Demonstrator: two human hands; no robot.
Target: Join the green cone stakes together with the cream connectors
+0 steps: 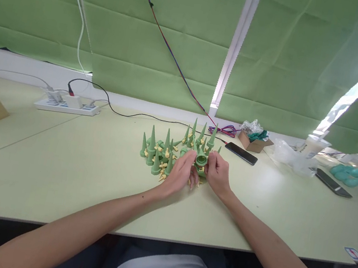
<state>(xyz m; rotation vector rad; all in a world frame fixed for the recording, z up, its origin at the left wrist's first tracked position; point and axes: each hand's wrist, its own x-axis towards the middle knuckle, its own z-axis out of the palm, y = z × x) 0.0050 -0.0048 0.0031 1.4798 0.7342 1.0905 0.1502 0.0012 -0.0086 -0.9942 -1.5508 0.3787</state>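
Head view: the left hand [179,173] and right hand [219,172], grips closed, hold a hollow, round green piece [201,160] beside pointed green cones [156,164] on the pale table [89,173].

The single view comes from a head-worn camera behind the near edge of the worktop [62,183]. It faces forward and down, with the green blind [173,50] as backdrop. Range is moderate: left grip [182,171] and right grip [216,172] appear small near centre; forearms [87,224] enter from the lower corners.
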